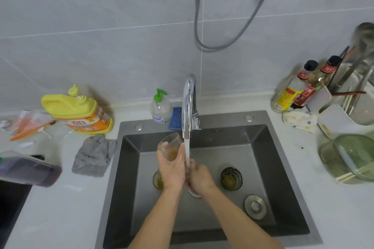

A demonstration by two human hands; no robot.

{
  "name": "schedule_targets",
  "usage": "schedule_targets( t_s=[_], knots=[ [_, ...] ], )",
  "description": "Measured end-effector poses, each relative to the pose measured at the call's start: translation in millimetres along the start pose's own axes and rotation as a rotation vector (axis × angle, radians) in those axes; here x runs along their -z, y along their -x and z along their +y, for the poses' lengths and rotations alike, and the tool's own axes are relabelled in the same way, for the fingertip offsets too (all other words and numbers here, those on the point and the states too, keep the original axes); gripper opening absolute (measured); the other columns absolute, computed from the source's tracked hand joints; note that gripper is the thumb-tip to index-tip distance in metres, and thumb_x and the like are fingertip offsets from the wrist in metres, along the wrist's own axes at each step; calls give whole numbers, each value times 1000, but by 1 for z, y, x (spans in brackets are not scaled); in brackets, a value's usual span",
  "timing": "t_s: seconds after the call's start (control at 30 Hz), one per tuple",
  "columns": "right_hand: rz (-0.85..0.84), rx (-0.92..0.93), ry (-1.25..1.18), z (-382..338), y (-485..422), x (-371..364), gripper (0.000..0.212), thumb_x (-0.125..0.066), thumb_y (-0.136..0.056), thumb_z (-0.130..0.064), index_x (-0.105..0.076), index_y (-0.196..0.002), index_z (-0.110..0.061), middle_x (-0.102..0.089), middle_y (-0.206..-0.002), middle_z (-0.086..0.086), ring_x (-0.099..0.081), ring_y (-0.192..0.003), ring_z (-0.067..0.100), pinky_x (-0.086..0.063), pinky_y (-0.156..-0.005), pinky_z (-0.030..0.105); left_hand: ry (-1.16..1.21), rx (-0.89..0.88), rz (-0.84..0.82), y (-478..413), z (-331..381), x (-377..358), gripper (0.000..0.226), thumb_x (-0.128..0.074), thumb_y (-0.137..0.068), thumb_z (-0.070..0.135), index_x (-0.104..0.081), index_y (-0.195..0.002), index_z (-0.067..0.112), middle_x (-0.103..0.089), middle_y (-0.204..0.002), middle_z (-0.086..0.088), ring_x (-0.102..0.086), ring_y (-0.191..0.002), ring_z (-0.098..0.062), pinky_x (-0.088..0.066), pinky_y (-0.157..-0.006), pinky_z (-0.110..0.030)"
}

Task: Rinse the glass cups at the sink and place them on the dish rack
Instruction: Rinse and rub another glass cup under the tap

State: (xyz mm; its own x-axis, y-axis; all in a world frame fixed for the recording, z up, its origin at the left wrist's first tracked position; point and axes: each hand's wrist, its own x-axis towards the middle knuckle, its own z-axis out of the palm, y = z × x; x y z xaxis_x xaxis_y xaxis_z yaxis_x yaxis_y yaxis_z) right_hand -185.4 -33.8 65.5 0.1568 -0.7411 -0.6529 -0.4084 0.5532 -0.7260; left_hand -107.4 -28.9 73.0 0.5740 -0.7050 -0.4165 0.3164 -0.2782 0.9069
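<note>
My left hand (pixel 172 170) grips a clear ribbed glass cup (pixel 171 145), tilted with its mouth toward the upper left, just left of the running water stream (pixel 187 151) from the chrome faucet (pixel 189 107). My right hand (pixel 199 177) is under the stream with fingers loosely curled, holding nothing that I can see. Two more glass cups stand on the sink floor: one (pixel 157 180) partly hidden behind my left wrist, another greenish one (pixel 231 178) to the right. The dish rack (pixel 344 115) stands on the counter at far right.
The steel sink (pixel 263 147) has a drain strainer (pixel 255 206) at lower right. A yellow detergent jug (pixel 79 111), grey cloth (pixel 92 155), soap pump (pixel 160 107) and blue sponge (pixel 175 118) sit left and behind. Oil bottles (pixel 297 91) and a green glass bowl with lid (pixel 352 157) are right.
</note>
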Motion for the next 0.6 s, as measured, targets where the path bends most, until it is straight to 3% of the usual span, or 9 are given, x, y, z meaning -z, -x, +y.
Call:
schedule_targets(
  t_s=[0.07, 0.13, 0.23, 0.33, 0.4, 0.5, 0.6],
  knots=[
    [-102, -16, -274, 1, 4, 3, 37, -35, -113, -25, -66, -104, -5, -70, -79, 9, -64, -64, 15, -51, -61, 31, -19, 39, 8, 6, -1, -2, 51, -87, -83, 30, -55, -122, 23, -76, -103, -9, -77, -95, -27, -64, -83, -45],
    [-91, -27, -371, 3, 4, 7, 30, -39, -111, -16, -65, -114, 0, -69, -76, 6, -63, -59, 11, -49, -53, 25, -34, 100, -1, 10, -3, -4, 49, -88, -83, 30, -53, -117, 22, -75, -99, -5, -76, -88, -21, -61, -70, -33],
    [-46, 11, -233, 7, 2, 17, 25, -38, -108, -7, -61, -101, -4, -61, -66, 2, -52, -48, 10, -41, -46, 25, -108, 154, -54, 13, -7, -5, 54, -92, -77, 27, -56, -115, 20, -77, -100, -9, -77, -87, -24, -62, -67, -34],
    [14, 62, -129, 16, 0, 29, 27, -39, -103, -11, -63, -92, -14, -69, -78, 4, -62, -69, 17, -49, -67, 34, -123, 206, -149, 9, -9, -1, 81, -98, -57, 43, -53, -121, 23, -76, -109, -15, -78, -93, -31, -65, -84, -52],
    [43, 86, -242, 14, 3, 37, 30, -37, -107, -24, -66, -113, -19, -74, -93, 5, -68, -84, 19, -55, -79, 36, -121, 205, -207, 8, -12, -2, 76, -95, -62, 53, -55, -122, 27, -75, -114, -16, -76, -95, -30, -62, -89, -55],
    [-88, 134, -309, 3, 4, 35, 52, -27, -108, -61, -68, -126, -34, -77, -107, -3, -70, -86, 7, -55, -80, 31, -151, 265, -272, 13, -10, -1, 73, -64, -73, 88, -66, -127, 40, -75, -122, -4, -72, -115, -27, -57, -99, -58],
    [-100, 170, -298, -5, 4, 27, 61, -26, -99, -76, -66, -127, -39, -74, -118, -8, -68, -109, 6, -52, -98, 35, -124, 328, -210, 13, -1, 2, 83, -24, -87, 89, -80, -109, 33, -79, -113, -7, -71, -117, -29, -51, -108, -57]
  ],
)
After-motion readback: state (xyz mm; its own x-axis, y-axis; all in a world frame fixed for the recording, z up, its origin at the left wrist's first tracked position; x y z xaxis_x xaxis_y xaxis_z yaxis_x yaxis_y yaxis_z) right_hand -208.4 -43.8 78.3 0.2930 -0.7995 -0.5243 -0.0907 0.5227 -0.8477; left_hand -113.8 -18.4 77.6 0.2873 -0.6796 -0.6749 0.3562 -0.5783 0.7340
